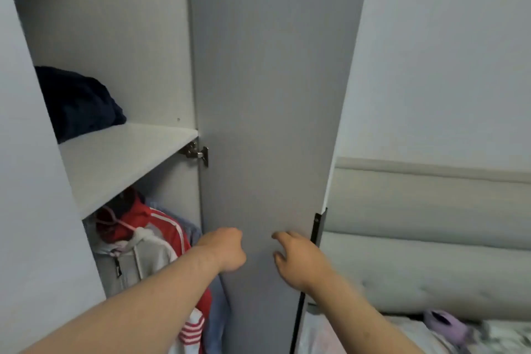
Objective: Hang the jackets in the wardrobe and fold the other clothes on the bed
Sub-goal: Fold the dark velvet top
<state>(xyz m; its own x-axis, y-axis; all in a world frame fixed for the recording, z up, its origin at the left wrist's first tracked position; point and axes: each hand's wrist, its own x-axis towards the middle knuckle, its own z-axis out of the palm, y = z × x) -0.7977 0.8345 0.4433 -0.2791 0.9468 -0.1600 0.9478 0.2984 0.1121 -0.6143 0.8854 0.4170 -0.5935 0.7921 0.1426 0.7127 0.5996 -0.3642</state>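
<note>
Both forearms reach at the wardrobe door (273, 95). Left hand (222, 250) is a closed fist holding nothing; right hand (298, 260), fingers loosely spread and empty, hovers by the door's free edge beside the black handle (317, 227). Red jacket (161, 227) and grey hoodie (143, 261) hang under the shelf (120, 164), toward its hinge-side end. Swinging the door shut could trap a sleeve there or pinch fingers
</note>
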